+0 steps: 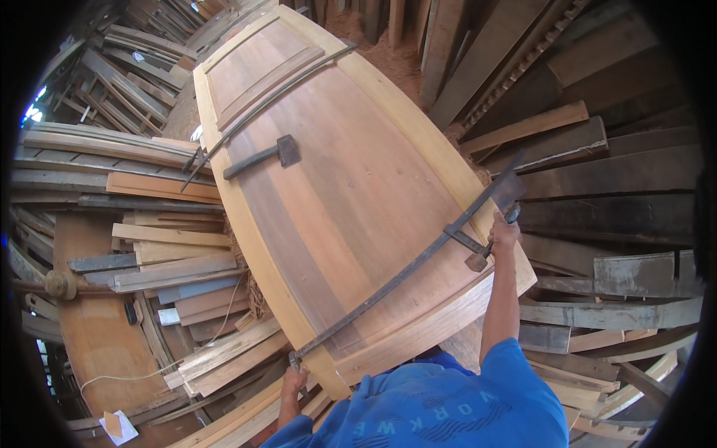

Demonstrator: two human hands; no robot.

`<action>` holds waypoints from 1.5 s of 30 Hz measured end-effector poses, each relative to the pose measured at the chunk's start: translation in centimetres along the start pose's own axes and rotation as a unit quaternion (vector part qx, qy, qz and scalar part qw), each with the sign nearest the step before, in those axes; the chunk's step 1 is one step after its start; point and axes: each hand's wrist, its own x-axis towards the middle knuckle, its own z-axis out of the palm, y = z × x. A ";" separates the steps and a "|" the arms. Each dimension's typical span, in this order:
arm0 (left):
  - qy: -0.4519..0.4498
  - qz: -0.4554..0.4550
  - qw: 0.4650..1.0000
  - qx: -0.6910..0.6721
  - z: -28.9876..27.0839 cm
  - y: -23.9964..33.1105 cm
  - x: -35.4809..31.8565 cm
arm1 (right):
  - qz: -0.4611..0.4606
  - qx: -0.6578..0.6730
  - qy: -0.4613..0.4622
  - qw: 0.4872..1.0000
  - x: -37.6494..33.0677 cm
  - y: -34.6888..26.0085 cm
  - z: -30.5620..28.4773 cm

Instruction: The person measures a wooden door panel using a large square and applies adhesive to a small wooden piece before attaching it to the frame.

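A wooden panel door (pixel 358 164) lies before me, with a pale frame around darker boards. A long metal bar clamp (pixel 388 287) runs slantwise across its near end. My right hand (pixel 504 231) is closed around the clamp's screw handle at the door's right edge. At the near left corner, my left hand (pixel 293 382) grips the other end of the same clamp; its fingers are partly hidden. A hammer (pixel 258 160) with a dark, blocky head rests on the door near the left edge. Farther off, a second bar clamp (pixel 284 89) spans the door.
Stacked boards (pixel 179 261) crowd the left side. Long dark planks (pixel 605 172) lean and lie along the right. A brown wooden sheet (pixel 112 336) sits at lower left, crossed by a pale cord (pixel 157 371). Reddish sawdust (pixel 373 56) is heaped beyond the door's right edge.
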 end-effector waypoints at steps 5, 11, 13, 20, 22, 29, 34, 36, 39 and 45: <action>0.024 0.012 1.000 -0.010 0.9 -2.4 0.1 | 0.166 0.075 -0.088 0.979 -2.4 -2.8 -0.6; 0.003 0.046 0.999 -0.004 1.0 -1.9 2.4 | -0.195 -0.091 0.034 0.976 3.9 1.6 -2.0; 0.013 0.005 1.000 0.022 0.9 -1.6 -0.2 | 0.090 0.006 -0.014 0.996 -0.2 -0.7 0.9; 0.032 0.034 0.999 -0.010 2.1 -2.6 1.3 | 0.045 -0.024 0.065 0.997 -1.0 -2.5 -0.4; 0.005 0.039 0.999 -0.017 1.1 -1.5 1.2 | -0.056 -0.065 0.060 0.994 -0.3 -1.4 -0.1; 0.042 0.036 0.996 -0.071 3.5 -2.4 2.2 | -0.161 -0.478 0.090 0.859 0.4 0.1 -2.2; 0.097 0.063 0.980 -0.164 7.6 -9.8 6.8 | -0.153 -0.680 -0.147 0.702 -8.2 -6.8 5.8; 0.069 0.092 0.968 -0.221 8.6 -7.7 6.1 | -0.130 -0.699 -0.260 0.654 -9.1 -6.0 7.4; 0.060 0.096 0.961 -0.250 8.0 -5.8 5.0 | -0.202 -0.664 -0.259 0.672 -8.1 -0.1 6.6; 0.313 0.105 0.942 0.061 2.4 5.2 -0.9 | -0.148 -0.620 -0.254 0.727 -7.6 0.1 6.9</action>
